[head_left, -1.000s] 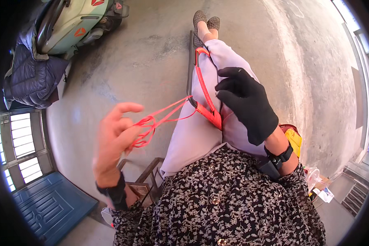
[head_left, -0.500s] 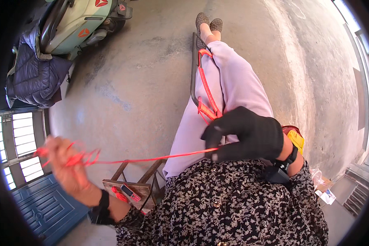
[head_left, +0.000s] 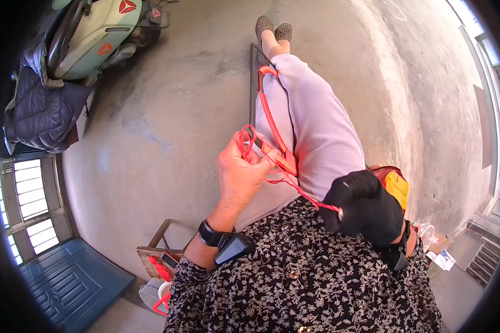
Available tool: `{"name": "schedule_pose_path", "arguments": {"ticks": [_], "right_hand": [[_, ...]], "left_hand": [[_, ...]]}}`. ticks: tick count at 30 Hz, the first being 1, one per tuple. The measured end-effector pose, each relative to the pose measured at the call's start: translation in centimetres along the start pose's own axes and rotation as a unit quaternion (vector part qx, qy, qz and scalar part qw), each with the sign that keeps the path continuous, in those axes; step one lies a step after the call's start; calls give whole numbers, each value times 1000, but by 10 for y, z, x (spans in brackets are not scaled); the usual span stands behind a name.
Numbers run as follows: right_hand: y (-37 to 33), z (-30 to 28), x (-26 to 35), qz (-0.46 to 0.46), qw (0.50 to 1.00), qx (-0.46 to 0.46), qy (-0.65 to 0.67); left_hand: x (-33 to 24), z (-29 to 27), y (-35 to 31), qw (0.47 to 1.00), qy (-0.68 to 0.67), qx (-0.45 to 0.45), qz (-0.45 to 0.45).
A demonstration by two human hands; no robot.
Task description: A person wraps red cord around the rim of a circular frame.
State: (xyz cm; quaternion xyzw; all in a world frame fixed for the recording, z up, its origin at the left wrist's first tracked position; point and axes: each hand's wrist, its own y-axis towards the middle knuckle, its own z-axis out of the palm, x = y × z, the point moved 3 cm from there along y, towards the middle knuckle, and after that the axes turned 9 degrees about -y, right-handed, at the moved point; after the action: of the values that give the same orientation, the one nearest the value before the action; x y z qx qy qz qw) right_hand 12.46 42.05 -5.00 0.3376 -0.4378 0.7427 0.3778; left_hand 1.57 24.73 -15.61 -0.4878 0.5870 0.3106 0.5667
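My bare left hand (head_left: 239, 175) is closed on a looped bundle of red cord (head_left: 244, 141), right beside a dark metal frame (head_left: 253, 91) resting along my legs. Red cord wraps one bar of this frame, and a thicker red-wrapped corner (head_left: 282, 160) lies just right of my left fingers. A strand runs from there toward my right hand (head_left: 364, 208), which wears a black glove. Its fingers are curled tight around the red strand in front of my lap. How the cord passes around the corner is partly hidden by my left fingers.
A small wooden stool (head_left: 150, 261) at my left carries a red tassel-like bundle (head_left: 160, 268) and a phone. A yellow and dark red bag (head_left: 395, 186) sits by my right thigh. A scooter (head_left: 94, 44) with a dark quilted cover stands far left, near a blue door (head_left: 72, 283).
My left hand has come from the far left to the frame, carrying the cord bundle. My gloved right hand has moved right, away from the frame, drawing the strand with it.
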Motion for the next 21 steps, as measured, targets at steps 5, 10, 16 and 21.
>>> {"name": "schedule_pose_path", "arguments": {"ticks": [5, 10, 16, 21], "right_hand": [[14, -19, 2, -47, 996, -74, 31], [75, -72, 13, -279, 709, -411, -501], [130, -43, -52, -89, 872, -191, -441], [133, -58, -55, -147, 883, -257, -363]], "left_hand": [[6, -35, 1, 994, -102, 17, -29], [-9, -82, 22, 891, -448, -69, 10], [31, -21, 22, 993, -102, 62, -21], [16, -10, 17, 995, -77, 19, -59]]}}
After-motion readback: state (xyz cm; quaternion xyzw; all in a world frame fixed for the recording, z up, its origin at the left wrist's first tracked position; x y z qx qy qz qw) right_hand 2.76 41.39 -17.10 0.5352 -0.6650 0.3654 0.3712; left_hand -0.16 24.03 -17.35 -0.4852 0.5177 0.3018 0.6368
